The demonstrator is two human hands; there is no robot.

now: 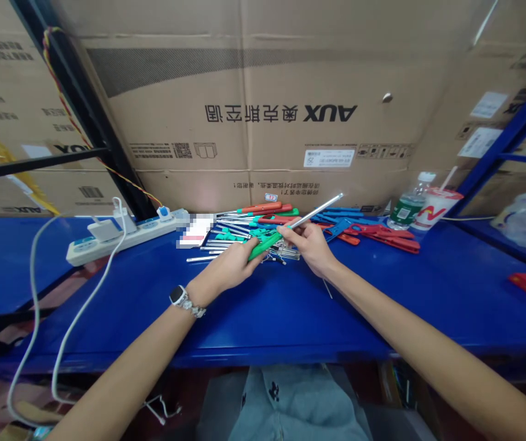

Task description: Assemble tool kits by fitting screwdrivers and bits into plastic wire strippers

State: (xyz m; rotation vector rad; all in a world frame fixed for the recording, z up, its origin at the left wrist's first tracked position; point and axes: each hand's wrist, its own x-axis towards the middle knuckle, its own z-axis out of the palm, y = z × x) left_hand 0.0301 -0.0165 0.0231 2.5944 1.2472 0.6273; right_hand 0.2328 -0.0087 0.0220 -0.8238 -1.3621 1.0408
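My left hand (232, 264) is closed around the green handle of a long tool (266, 245), whose kind I cannot make out. From the handle a shiny metal shaft points up and to the right. My right hand (313, 246) grips the same tool where shaft and handle meet. Just behind both hands lies a pile of loose metal rods (198, 260), green pieces and long red-handled tools (259, 208). Right of it are red plastic pieces (394, 237) and blue ones (343, 213). The hands hide part of the pile.
A white power strip (146, 237) with chargers and cables lies to the left, near a partly blurred phone-like object (197, 230). At the right back stand a water bottle (407, 205) and a paper cup (438, 208). A large cardboard box (263, 79) backs the blue table (263, 324).
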